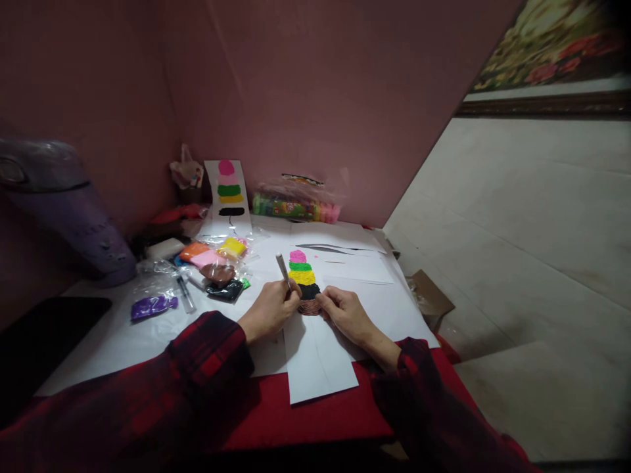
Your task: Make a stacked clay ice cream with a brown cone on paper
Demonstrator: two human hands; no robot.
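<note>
My left hand (273,303) is closed around a slim pale pen-like tool (282,268), which stands nearly upright with its lower end hidden by the fingers. Under both hands lies a white paper strip (320,368) bearing textured, clay-like bands. From the top these are a pink patch (298,257), a green band (300,267), a yellow band (302,278), a black band (309,292) and a brown band (311,307). At the right edge of the black and brown bands, my right hand (345,313) has thumb and fingers pinched together; anything between them is hidden.
A similar banded strip (231,190) leans against the wall. Bagged modelling clay (211,259) in several colours and a purple packet (154,307) lie left, near a purple bottle (79,217). Behind is a bag of coloured sticks (296,207). White sheets cover the red-clothed table (305,414).
</note>
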